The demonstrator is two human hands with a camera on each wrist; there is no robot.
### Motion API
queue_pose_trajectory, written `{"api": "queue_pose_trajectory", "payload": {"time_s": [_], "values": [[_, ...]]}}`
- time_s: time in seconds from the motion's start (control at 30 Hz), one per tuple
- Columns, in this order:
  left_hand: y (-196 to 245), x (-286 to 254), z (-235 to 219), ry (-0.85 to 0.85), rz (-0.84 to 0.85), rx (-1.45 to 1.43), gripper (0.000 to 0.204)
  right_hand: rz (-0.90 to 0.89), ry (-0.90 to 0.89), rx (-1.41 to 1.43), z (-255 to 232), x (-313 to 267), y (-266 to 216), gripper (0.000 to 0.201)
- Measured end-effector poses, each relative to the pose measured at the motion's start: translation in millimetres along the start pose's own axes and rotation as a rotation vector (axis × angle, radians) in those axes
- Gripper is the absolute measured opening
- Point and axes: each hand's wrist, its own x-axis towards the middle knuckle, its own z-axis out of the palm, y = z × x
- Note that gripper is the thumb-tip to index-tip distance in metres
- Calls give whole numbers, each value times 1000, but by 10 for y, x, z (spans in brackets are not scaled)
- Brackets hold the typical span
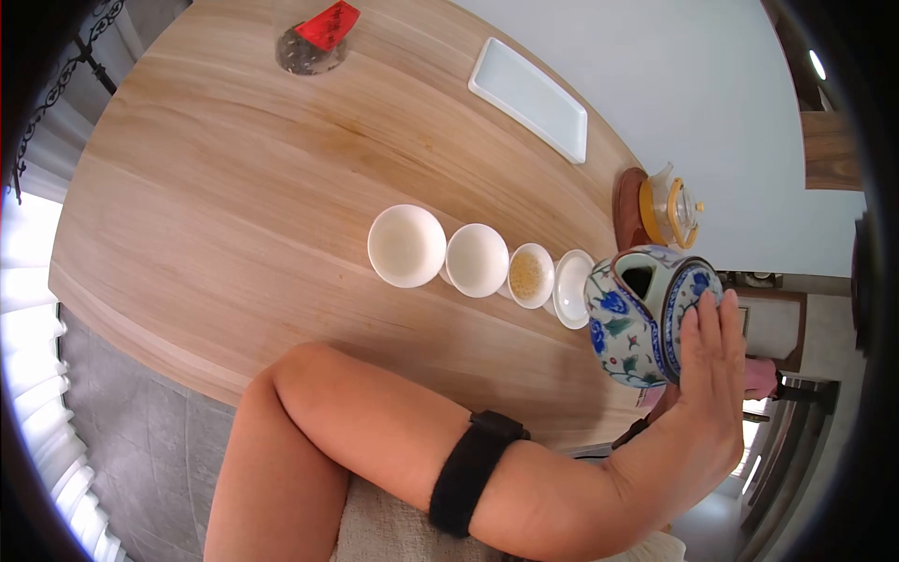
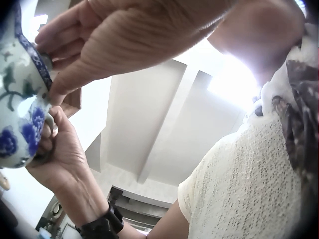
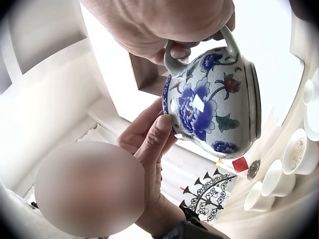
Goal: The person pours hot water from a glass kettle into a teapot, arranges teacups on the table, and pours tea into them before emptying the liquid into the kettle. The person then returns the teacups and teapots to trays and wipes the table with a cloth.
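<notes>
Tabletop: pale wood (image 1: 234,187), grain running its length; I have it filling most of the head view.
Room: grey tiled floor (image 1: 150,403); white curtain (image 1: 37,375); black iron scrollwork (image 3: 204,194).
Upper tabletop: glass jar (image 1: 309,58) with dark contents and red label (image 1: 330,25); white rectangular tray (image 1: 529,98) near the edge; glass teapot (image 1: 667,211), yellow-handled, beside a brown stand (image 1: 629,211).
Row of white vessels: large cup (image 1: 406,245); second cup (image 1: 477,260); third cup (image 1: 534,303) with pale yellow grains; shallow white piece (image 1: 575,290) nearest the hands.
Floral teapot: blue-flowered porcelain (image 1: 623,342), held up at the end of the row; in my head view the lid faces right, the lid-to-base axis runs roughly crosswise, the dark spout mouth shows toward the camera; true tilt I cannot tell.
Left hand: (image 1: 710,393) fingers straight, nearly side by side, resting on the lid; black strap (image 1: 473,473) on the forearm.
Right hand: (image 3: 159,22) fingers curled round the looped handle.
</notes>
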Motion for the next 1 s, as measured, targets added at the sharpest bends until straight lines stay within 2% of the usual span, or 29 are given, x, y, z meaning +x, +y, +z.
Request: {"api": "queue_pose_trajectory", "payload": {"time_s": [0.27,0.43,0.53,0.67,0.83,0.87,0.9,0.93,0.97,1.0], "values": [[92,36,-32,7,-52,3,41,-67,-42,44,-30,51,-118,31],[82,18,-18,17,-72,9,41,-267,-125,-92,-43,106,-44,38],[107,50,-35,13,-92,7,41,-297,-115,-94,-20,122,55,39],[138,53,-28,16,-111,12,41,-171,-98,-87,-33,100,-171,39],[167,55,-24,17,-127,17,40,-367,-112,-119,38,118,279,39],[161,56,-24,16,-130,17,40,-367,-112,-119,29,118,51,39],[153,53,-25,16,-133,17,40,16,-50,135,12,121,-371,41],[165,36,-31,15,-137,18,40,400,13,385,4,123,-598,43],[162,34,-31,15,-141,19,40,399,12,386,30,131,-299,43],[140,39,-31,14,-145,20,40,66,-56,179,79,151,254,45]]}}
